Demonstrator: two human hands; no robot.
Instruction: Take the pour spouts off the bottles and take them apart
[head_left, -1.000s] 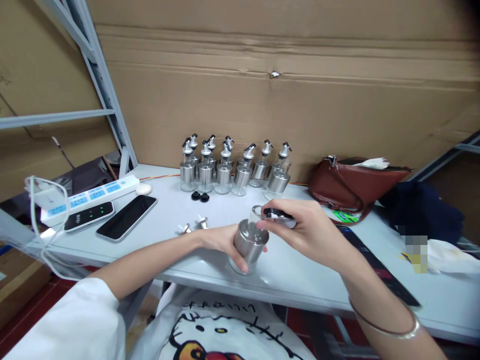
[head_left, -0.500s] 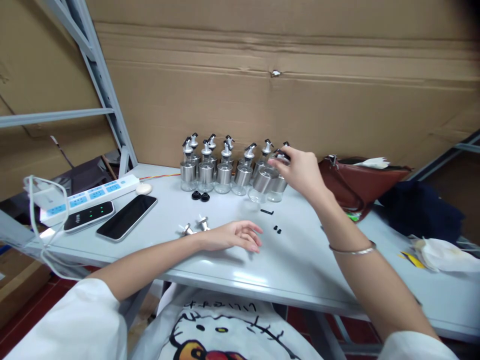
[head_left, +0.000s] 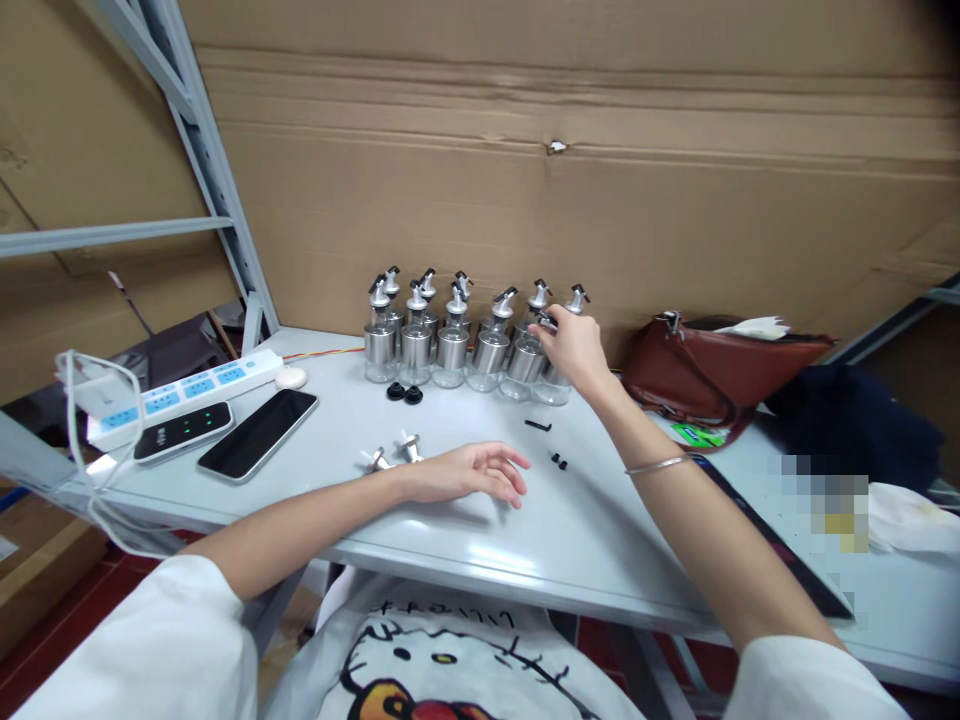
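Observation:
My right hand point(head_left: 574, 345) is closed round the top of a glass oil bottle point(head_left: 524, 365) with a steel band, in the front row; its fingers hide most of the spout. The bottle stands on the table among several similar bottles point(head_left: 452, 352) with silver-and-black pour spouts. My left hand point(head_left: 480, 474) rests open above the tabletop, fingers loosely curled and apart, holding nothing. Beside my left forearm lie two silver pour spouts point(head_left: 409, 447). Two black stoppers point(head_left: 412, 395) sit before the bottles. A thin black lever point(head_left: 538, 425) and two tiny black caps point(head_left: 559, 462) lie between my hands.
A white power strip point(head_left: 187, 390), a phone point(head_left: 259, 435), a black device with green lights point(head_left: 184, 432) and a round white object point(head_left: 291, 378) are at left. A brown leather bag point(head_left: 705, 365) stands at right. Cardboard point(head_left: 600, 200) backs the table.
The bottle under my right hand has gone from tilted to standing in the row. My right hand has shifted slightly left and down; my left hand stays in place.

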